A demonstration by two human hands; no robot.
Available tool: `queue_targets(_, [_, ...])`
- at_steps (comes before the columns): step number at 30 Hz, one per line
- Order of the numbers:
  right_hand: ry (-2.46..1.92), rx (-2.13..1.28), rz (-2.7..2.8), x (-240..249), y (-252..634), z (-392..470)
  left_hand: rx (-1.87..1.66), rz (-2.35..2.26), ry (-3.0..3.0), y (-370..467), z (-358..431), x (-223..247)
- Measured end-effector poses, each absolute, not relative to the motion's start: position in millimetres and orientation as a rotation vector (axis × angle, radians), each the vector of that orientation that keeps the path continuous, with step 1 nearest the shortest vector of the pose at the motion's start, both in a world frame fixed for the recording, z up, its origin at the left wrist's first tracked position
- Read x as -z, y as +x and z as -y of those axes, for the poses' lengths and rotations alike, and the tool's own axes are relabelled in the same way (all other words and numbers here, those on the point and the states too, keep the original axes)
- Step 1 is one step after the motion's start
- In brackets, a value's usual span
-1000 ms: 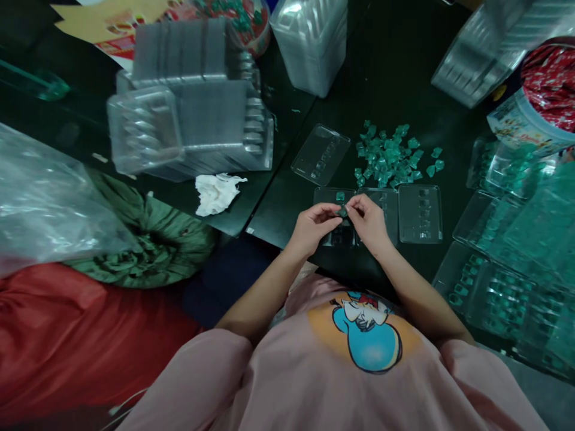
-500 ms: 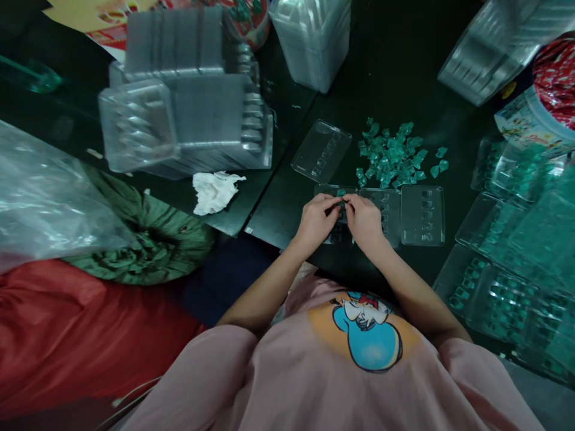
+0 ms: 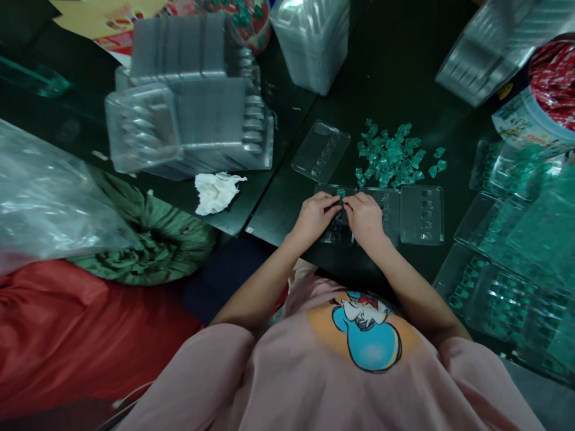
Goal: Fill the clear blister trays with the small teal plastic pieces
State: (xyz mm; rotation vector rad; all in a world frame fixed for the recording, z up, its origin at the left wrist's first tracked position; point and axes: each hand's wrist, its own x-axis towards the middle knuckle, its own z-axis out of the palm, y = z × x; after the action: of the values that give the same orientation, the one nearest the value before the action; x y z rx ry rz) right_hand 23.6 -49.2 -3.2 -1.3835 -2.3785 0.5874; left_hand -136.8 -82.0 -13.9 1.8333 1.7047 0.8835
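My left hand point(image 3: 314, 218) and my right hand point(image 3: 365, 219) meet fingertip to fingertip over a clear plastic blister tray point(image 3: 330, 234). Both are closed in a pinch on a small translucent green piece, mostly hidden by the fingers. Another green piece point(image 3: 341, 193) sits in the tray's top pocket, just beyond my fingertips. Partly under my right hand lies a second clear tray point(image 3: 392, 221), and to its right a third tray point(image 3: 412, 224) with unfilled pockets. A loose pile of green pieces point(image 3: 390, 157) lies beyond the trays.
Another clear tray point(image 3: 314, 157) lies tilted behind my left hand. Tall stacks of clear trays point(image 3: 211, 114) stand at the left, beside a crumpled white tissue point(image 3: 216, 194). Trays with green pieces point(image 3: 503, 299) overlap at the right, below a tub of red packets point(image 3: 516, 129).
The fingers of both hands have shifted slightly over the same tray, still pinched together. The pile and surrounding trays stay in place; the view has moved a little.
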Motion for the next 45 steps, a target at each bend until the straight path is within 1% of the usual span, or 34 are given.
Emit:
queue_targets(5, [-1.394, -0.540, 2.401, 7.8, 25.5, 51.7, -0.878, -1.702, 1.826, -133.9, 79.1, 10.7])
queue_targets(10, [-1.388, -0.506, 2.476, 8.5, 25.6, 50.6, -0.605, -1.726, 1.961, -133.4, 67.5, 3.2])
queue_targets(13, [-1.377, -0.526, 2.395, 2.7, 34.8, 38.5, -0.553, -1.706, 1.984, -135.4, 62.1, 3.6])
queue_targets(16, [-1.462, -0.464, 2.279, -3.4, 42.7, 16.6, -0.604, -1.723, 1.983, -136.1, 57.2, 11.1])
queue_targets(19, [-1.586, -0.418, 2.288, -6.6, 38.3, -5.1, -0.664, -1.703, 1.984, -136.7, 51.8, 17.5])
queue_targets(23, [-1.687, -0.465, 2.316, -9.3, 20.7, -19.3, -0.681, -1.623, 1.937, -140.8, 47.4, 10.3])
queue_targets(26, [-1.700, -0.543, 2.242, -12.6, 18.1, -20.6, -0.769, -1.626, 1.886, -142.3, 44.8, -3.1])
queue_targets(31, [-1.613, -0.711, 1.970, -16.9, 40.0, -16.3, -1.086, -1.582, 1.711, -129.2, 29.5, -13.9])
queue_targets(34, [-1.626, -0.679, 1.969, -15.0, 45.3, -13.6, -1.131, -1.553, 1.667, -120.7, 18.4, -12.0])
queue_targets(41, [-1.698, -0.504, 2.247, -5.3, 23.1, -19.5, -1.157, -1.577, 1.598, -128.4, 14.8, -4.4])
queue_targets(45, [-1.633, -0.606, 2.101, -7.1, 28.6, -21.3, -1.222, -1.553, 1.409, -125.8, 20.3, 0.2])
